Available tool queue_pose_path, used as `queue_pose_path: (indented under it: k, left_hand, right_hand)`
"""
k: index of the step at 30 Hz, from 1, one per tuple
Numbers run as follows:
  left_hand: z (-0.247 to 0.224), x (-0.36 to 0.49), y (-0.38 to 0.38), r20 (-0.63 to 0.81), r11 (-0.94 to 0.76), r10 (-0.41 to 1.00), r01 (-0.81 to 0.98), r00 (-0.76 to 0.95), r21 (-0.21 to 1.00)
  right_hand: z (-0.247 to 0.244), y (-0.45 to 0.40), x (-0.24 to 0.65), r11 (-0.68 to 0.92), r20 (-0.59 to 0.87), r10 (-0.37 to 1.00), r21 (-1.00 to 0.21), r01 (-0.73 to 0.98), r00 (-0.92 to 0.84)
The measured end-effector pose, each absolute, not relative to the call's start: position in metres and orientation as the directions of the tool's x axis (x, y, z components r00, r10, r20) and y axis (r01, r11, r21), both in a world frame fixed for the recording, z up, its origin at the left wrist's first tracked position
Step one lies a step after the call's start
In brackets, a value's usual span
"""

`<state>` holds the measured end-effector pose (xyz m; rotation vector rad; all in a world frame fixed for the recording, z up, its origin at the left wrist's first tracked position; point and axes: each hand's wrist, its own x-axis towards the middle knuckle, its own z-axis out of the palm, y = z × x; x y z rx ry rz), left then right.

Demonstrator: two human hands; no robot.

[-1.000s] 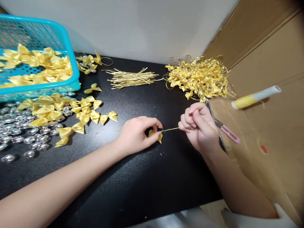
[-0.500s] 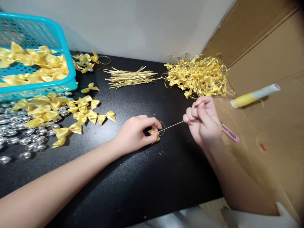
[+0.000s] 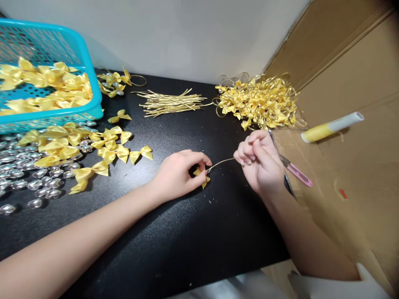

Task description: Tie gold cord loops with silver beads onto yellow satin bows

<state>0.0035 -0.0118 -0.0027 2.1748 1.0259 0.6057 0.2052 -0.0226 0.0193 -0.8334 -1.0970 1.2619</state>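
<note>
One black table [image 3: 162, 236] bears one turquoise basket [image 3: 96, 93] of overlapping yellow bows [image 3: 51, 77] and, far right, one heap of looped bows [image 3: 260, 101]; both lots defy counting. The left hand [image 3: 181, 172] pinches a single bow [image 3: 204, 182] between thumb and forefinger near the table's middle; the right hand [image 3: 261, 162], its fingers curled together under the thumb, grips one gold cord [image 3: 222, 161] reaching the left fingertips. Silver beads [image 3: 19, 185], too crowded to count, lie at left.

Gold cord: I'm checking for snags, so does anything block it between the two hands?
Nothing visible does; the cord curves from the left hand, which holds a yellow bow, to the right hand.
</note>
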Motion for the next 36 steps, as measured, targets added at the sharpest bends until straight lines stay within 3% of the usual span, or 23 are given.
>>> queue_pose_path:
  k: [7, 12, 15, 17, 20, 22, 25, 28, 31, 36]
  left_hand:
    - [0.003, 0.007, -0.013, 0.043, -0.503, 0.749, 0.524, 0.662, 0.687]
    - [0.005, 0.012, -0.017, 0.203, -0.591, 0.711, 0.416, 0.673, 0.692]
    - [0.010, 0.013, -0.018, 0.236, -0.586, 0.639, 0.264, 0.732, 0.766]
    - [0.013, 0.013, -0.017, 0.177, -0.431, 0.661, 0.177, 0.729, 0.885]
    - [0.013, 0.013, -0.014, 0.018, -0.004, 0.795, -0.025, 0.606, 1.000]
    - [0.011, 0.013, -0.013, -0.106, 0.247, 0.853, -0.216, 0.511, 0.944]
    - [0.007, 0.014, -0.011, -0.239, 0.417, 0.870, -0.386, 0.432, 0.823]
    - [0.005, 0.014, -0.012, -0.227, 0.355, 0.896, -0.310, 0.381, 0.882]
    - [0.006, 0.012, -0.014, -0.129, 0.155, 0.903, -0.031, 0.409, 0.987]
    - [0.008, 0.011, -0.020, 0.067, -0.219, 0.821, 0.205, 0.567, 0.954]
  right_hand:
    - [0.025, -0.031, 0.200, 0.092, 0.136, 0.988, -0.902, -0.423, -0.075]
    - [0.029, -0.034, 0.200, 0.001, 0.097, 0.982, -0.858, -0.513, -0.160]
    - [0.028, -0.032, 0.201, -0.005, 0.088, 0.985, -0.839, -0.545, -0.145]
    - [0.024, -0.030, 0.203, 0.016, 0.090, 0.989, -0.847, -0.532, -0.114]
    - [0.014, -0.030, 0.203, 0.110, 0.168, 0.980, -0.904, -0.413, -0.106]
    - [0.009, -0.032, 0.201, 0.211, 0.256, 0.954, -0.943, -0.257, -0.154]
    - [0.005, -0.037, 0.196, 0.372, 0.363, 0.897, -0.928, -0.014, -0.254]
    - [0.007, -0.041, 0.192, 0.467, 0.425, 0.858, -0.879, 0.095, -0.290]
    - [0.011, -0.043, 0.192, 0.501, 0.461, 0.851, -0.855, 0.130, -0.251]
    - [0.011, -0.044, 0.194, 0.534, 0.512, 0.845, -0.811, 0.237, -0.153]
